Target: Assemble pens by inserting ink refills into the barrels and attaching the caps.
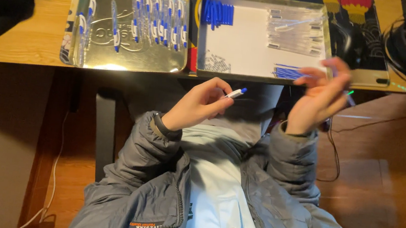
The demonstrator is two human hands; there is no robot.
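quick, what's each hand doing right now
Left hand: closed on a white pen with a blue tip.
Right hand: raised, blurred; cannot tell if it holds anything.

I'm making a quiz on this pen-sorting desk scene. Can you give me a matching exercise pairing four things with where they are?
Things:
1. white pen with blue tip
2. row of finished blue-and-clear pens
3. pile of blue caps
4. clear pen barrels

Places:
A. white tray's top left corner
B. gold metal tray
C. left hand
D. white tray's upper right

Pairs: 1-C, 2-B, 3-A, 4-D
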